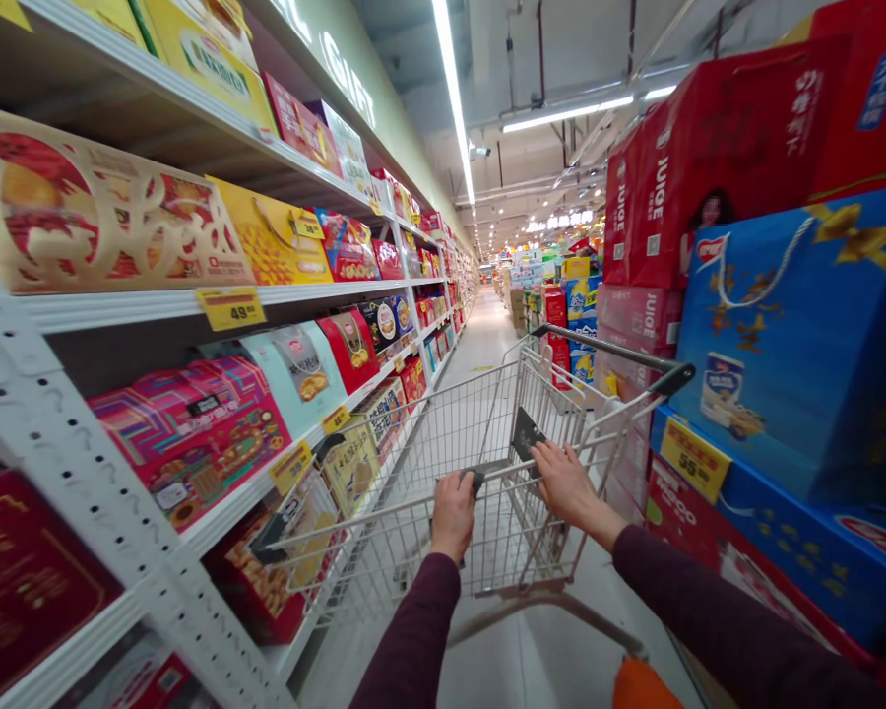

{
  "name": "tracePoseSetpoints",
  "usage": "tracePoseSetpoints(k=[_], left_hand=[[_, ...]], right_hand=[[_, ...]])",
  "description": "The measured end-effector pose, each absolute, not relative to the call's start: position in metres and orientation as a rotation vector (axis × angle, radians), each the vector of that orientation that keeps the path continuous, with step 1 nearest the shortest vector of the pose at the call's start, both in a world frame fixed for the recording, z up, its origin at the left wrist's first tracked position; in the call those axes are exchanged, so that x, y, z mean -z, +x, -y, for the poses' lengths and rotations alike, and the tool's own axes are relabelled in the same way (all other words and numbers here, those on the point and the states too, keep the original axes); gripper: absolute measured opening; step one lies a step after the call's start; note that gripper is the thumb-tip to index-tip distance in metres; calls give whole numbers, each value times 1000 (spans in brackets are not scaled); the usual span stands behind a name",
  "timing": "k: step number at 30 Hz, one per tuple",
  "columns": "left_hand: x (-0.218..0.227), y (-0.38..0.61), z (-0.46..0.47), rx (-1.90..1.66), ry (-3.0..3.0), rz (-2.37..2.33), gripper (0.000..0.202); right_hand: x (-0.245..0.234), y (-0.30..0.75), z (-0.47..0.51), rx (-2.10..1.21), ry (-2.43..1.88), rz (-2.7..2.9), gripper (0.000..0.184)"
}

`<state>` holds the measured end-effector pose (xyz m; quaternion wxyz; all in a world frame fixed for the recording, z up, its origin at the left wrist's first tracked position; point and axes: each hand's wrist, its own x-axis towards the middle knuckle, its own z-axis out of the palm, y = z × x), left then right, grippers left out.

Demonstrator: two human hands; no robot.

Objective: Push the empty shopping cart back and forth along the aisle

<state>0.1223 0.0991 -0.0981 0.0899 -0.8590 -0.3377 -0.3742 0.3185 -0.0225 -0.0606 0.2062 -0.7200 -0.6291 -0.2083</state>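
Gripping the shopping cart handle (506, 472) with my left hand (452, 514) and right hand (567, 483) | my fingers (553, 463) are closing over the bar | cart standing in aisle between shelved gift boxes (192, 226) and stacked blue gift cartons (790, 345)
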Motion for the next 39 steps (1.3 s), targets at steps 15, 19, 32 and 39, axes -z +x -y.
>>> tracePoseSetpoints(k=[15, 19, 32, 39], left_hand=[[96, -59, -113, 1201, -2315, 1576, 31], [102, -7, -98, 1160, -2407, 1477, 33], [105, -67, -124, 1135, -2357, 1677, 37], [107, -72, -137, 1191, -2273, 1721, 37]], right_hand=[[83, 347, 41, 703, -1876, 1872, 52], [89, 348, 41, 794, -1847, 1869, 52], [94, 352, 38, 894, -1824, 1894, 58], [96, 341, 32, 898, -1864, 1834, 59]])
